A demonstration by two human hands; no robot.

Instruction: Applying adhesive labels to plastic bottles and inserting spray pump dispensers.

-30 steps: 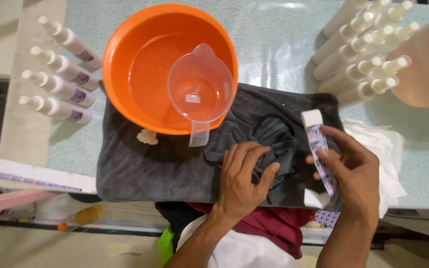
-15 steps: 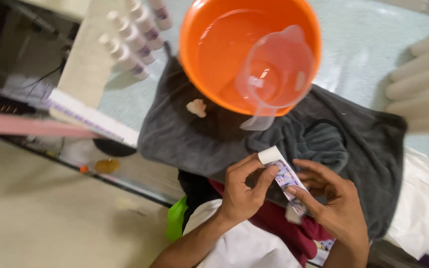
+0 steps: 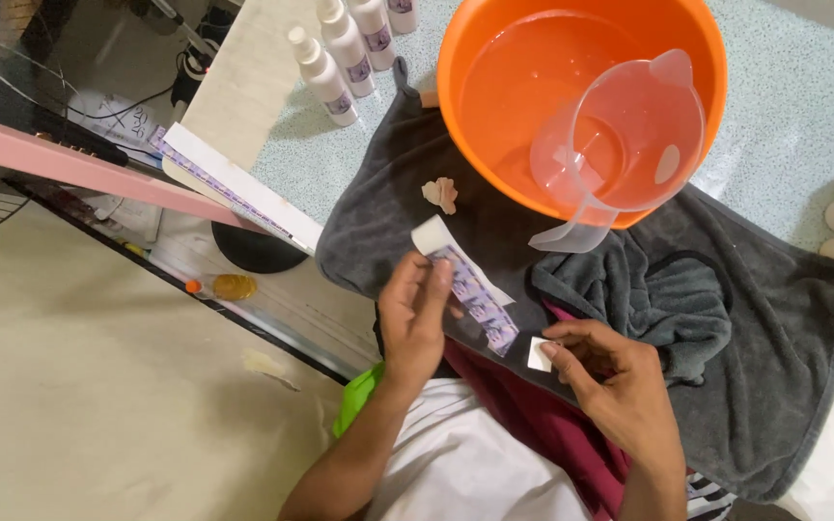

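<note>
I see my left hand (image 3: 415, 323) pinching the upper part of a white strip with purple labels (image 3: 465, 285), held slanted just above the grey towel (image 3: 726, 367). My right hand (image 3: 620, 391) grips the strip's lower end with its fingertips closed on a small white tab (image 3: 539, 354). Beyond sits an orange basin (image 3: 475, 125) holding a clear jug (image 3: 620, 145), on the speckled surface (image 3: 793, 125).

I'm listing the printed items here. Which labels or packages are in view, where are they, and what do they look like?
Label strip: held in left hand, long, white and purple.
Small white piece: at right hand fingertips.
Bottles: top, white, purple labels.
Long flat strip: left, white, purple-edged.
</note>
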